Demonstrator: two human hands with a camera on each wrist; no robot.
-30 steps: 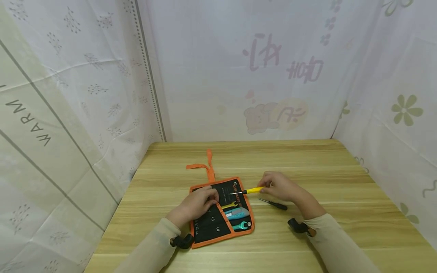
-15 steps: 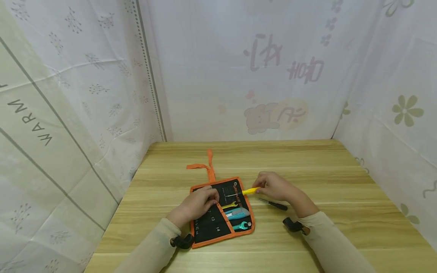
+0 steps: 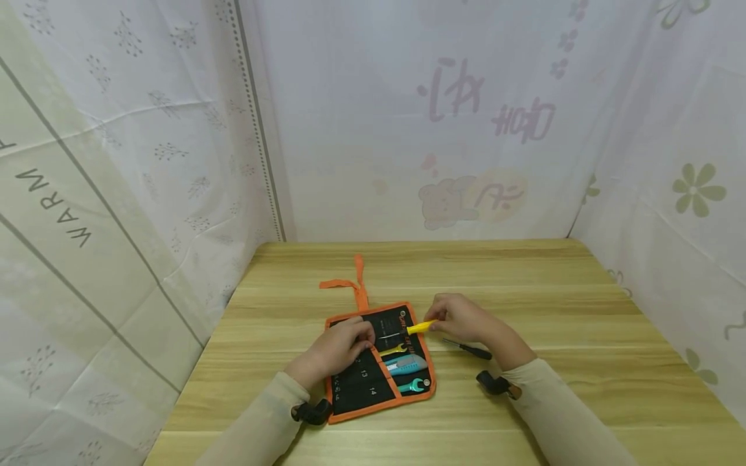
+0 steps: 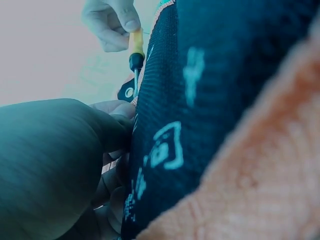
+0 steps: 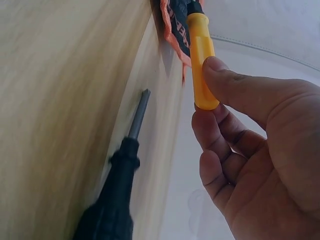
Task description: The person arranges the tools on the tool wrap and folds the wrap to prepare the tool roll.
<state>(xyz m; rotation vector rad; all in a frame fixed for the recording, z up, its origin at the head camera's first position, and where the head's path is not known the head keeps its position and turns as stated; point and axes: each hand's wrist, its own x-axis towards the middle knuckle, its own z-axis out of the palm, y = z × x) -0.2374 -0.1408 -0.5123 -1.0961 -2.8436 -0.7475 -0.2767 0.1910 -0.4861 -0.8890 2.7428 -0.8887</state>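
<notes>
An orange-edged black tool pouch (image 3: 355, 400) lies unfolded on the table. My left hand (image 3: 331, 351) pinches the upper end of its slanted pocket edge. Between thumb and fingertips, my right hand (image 3: 469, 318) holds a yellow-handled screwdriver (image 3: 419, 327) by the end of the handle. Its thin shaft points left across the pouch, and in the left wrist view the screwdriver (image 4: 136, 47) has its shaft reaching down to the left fingertips. Sticking out of the pockets are a yellow wrench (image 3: 394, 350), a blue utility knife (image 3: 406, 365) and a teal wrench (image 3: 412, 386).
A black-handled screwdriver (image 3: 476, 352) lies on the wooden table (image 3: 513, 272) beneath the right hand, tip toward the pouch. The pouch's orange tie straps (image 3: 360, 294) stretch out behind it. Patterned cloth walls (image 3: 373, 129) stand around the table's back and sides.
My right hand has moved left, carrying the yellow screwdriver farther over the pouch so its shaft comes near the pocket edge. The left hand has stayed in place.
</notes>
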